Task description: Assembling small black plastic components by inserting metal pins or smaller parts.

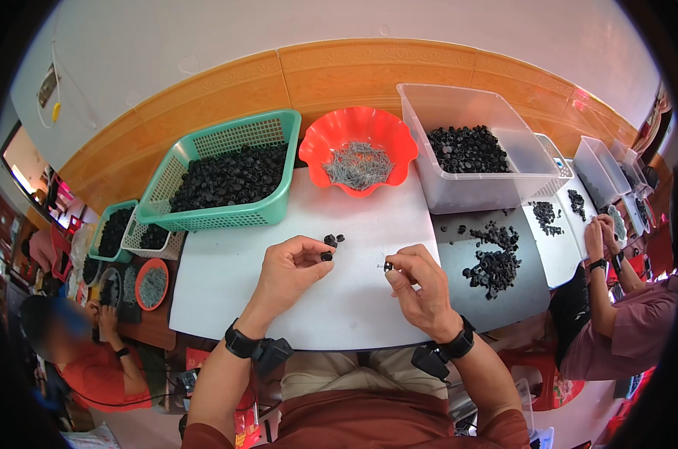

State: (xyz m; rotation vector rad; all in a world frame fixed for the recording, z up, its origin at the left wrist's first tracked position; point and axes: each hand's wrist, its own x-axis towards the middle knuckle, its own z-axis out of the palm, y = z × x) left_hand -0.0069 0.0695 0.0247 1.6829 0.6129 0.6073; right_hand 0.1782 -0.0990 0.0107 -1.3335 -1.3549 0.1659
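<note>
Above the white board, my left hand is closed, with a small black plastic part at its fingertips. Just beyond those fingers sit a few more black pieces; whether they are held or lying on the board, I cannot tell. To the right, my right hand pinches another small black plastic piece between thumb and forefinger. Something thin, like a pin, shows at its left side. The two hands are apart.
A green basket of black parts, a red scalloped bowl of metal pins and a clear bin of black parts line the wall. Loose black parts lie on a dark mat. Co-workers sit at both sides.
</note>
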